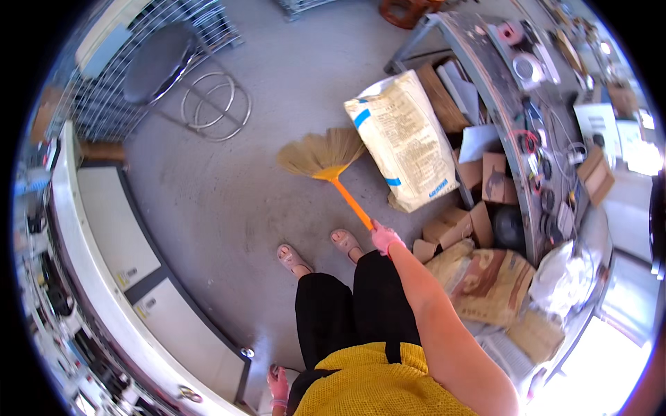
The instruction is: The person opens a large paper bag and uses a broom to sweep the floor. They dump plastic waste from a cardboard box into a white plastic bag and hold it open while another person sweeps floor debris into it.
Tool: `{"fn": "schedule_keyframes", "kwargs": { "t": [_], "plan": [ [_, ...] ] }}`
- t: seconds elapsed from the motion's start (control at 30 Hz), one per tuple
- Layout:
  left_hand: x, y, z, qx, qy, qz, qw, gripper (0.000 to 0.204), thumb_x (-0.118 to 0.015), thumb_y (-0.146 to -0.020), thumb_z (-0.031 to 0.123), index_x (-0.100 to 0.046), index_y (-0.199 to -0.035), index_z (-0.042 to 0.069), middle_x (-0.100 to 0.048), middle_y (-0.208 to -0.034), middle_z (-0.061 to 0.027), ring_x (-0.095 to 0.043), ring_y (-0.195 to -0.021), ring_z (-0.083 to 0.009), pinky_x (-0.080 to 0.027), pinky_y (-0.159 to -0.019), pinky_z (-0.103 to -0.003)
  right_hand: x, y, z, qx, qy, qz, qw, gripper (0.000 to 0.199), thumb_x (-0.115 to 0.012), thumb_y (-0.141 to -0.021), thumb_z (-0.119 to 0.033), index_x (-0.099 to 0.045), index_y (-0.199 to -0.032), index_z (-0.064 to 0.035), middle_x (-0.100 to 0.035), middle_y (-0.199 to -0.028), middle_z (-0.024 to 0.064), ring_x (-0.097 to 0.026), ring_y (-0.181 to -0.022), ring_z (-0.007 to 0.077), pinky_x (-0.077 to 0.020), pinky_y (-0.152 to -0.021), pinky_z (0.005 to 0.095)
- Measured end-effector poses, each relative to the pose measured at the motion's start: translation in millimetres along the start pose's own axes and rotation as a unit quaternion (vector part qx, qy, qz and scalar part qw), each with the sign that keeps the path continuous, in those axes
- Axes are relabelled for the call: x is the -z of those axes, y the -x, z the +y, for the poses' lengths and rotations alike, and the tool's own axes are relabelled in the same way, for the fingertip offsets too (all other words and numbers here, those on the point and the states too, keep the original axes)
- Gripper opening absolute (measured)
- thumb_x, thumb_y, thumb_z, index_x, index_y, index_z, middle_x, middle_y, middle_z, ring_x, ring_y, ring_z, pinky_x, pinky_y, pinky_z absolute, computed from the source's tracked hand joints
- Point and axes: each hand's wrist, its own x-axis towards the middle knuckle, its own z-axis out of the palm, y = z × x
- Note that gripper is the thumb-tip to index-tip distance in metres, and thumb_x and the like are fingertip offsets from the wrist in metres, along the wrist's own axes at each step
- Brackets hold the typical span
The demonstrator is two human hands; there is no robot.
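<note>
My right hand [386,237], pinkish as if in a thin glove, is closed round the orange handle of a broom [350,197]. The broom's fan of tan bristles [312,154] spreads on the grey floor [229,201] ahead of my feet, its right edge close to a large white sack [409,142] with blue marks. By my left hip, at the lower edge, my left hand [277,387] hangs with its fingers curled. A small dark thing shows at its fingertips, too small to name.
A round stool [161,62] with metal rings stands at the far left beside wire racking. White cabinets [118,225] line the left. On the right, a cluttered workbench [479,66] has cardboard boxes [447,227] and a brown-patterned sack [496,284] below or beside it.
</note>
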Motion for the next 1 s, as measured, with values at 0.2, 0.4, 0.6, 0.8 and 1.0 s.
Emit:
{"fn": "schedule_keyframes", "kwargs": {
  "t": [0.2, 0.4, 0.6, 0.8, 1.0],
  "plan": [
    [60.5, -51.5, 69.9, -0.124, -0.007, -0.004, 0.992, 0.042, -0.055, -0.087, 0.015, -0.043, -0.123, -0.004, -0.057, -0.107, -0.0120, -0.054, -0.094, -0.0172, -0.043, -0.084, -0.028, -64.4, 90.4, 26.2, -0.037, -0.082, 0.022, 0.996, 0.038, -0.031, -0.089, -0.025, -0.041, -0.123, -0.0114, -0.061, -0.095, 0.0220, -0.062, -0.071, 0.0356, -0.0488, -0.070, 0.0445],
    [129.1, -98.3, 137.5, -0.187, -0.187, 0.024, 0.964, 0.046, -0.058, -0.084, 0.021, -0.046, -0.121, -0.004, -0.054, -0.110, -0.0139, -0.053, -0.096, -0.0197, -0.043, -0.084, -0.031, -117.1, 189.9, 69.9, 0.015, -0.121, 0.155, 0.980, 0.044, -0.038, -0.089, -0.030, -0.039, -0.131, -0.0175, -0.061, -0.088, 0.0166, -0.061, -0.077, 0.0293, -0.0474, -0.071, 0.0387],
    [116.5, -170.3, 234.2, -0.285, -0.284, -0.057, 0.914, 0.048, -0.061, -0.081, 0.023, -0.047, -0.117, -0.006, -0.051, -0.113, -0.0150, -0.052, -0.097, -0.0211, -0.042, -0.085, -0.032, -160.9, 295.6, 92.5, -0.153, -0.329, 0.091, 0.928, 0.046, -0.044, -0.088, -0.036, -0.044, -0.124, -0.0079, -0.060, -0.104, 0.0198, -0.056, -0.099, 0.0360, -0.0437, -0.085, 0.0396],
    [-36.5, -118.4, 395.8, -0.361, -0.493, -0.086, 0.787, 0.045, -0.057, -0.085, 0.026, -0.048, -0.117, -0.005, -0.051, -0.112, -0.0196, -0.051, -0.103, -0.0283, -0.041, -0.089, -0.037, -297.8, 352.6, 124.8, -0.275, -0.411, 0.175, 0.851, 0.042, -0.054, -0.084, -0.042, -0.055, -0.090, -0.0001, -0.060, -0.070, 0.0158, -0.060, -0.063, 0.0262, -0.0463, -0.060, 0.0372],
    [-158.6, -161.8, 497.1, -0.493, -0.466, -0.159, 0.718, 0.047, -0.056, -0.087, 0.026, -0.046, -0.122, -0.003, -0.048, -0.119, -0.0216, -0.051, -0.106, -0.0297, -0.041, -0.090, -0.036, -429.7, 340.0, 145.7, -0.391, -0.413, 0.074, 0.819, 0.046, -0.053, -0.083, -0.045, -0.050, -0.113, -0.0112, -0.061, -0.098, 0.0155, -0.060, -0.092, 0.0300, -0.0470, -0.077, 0.0397]
  ]
}}
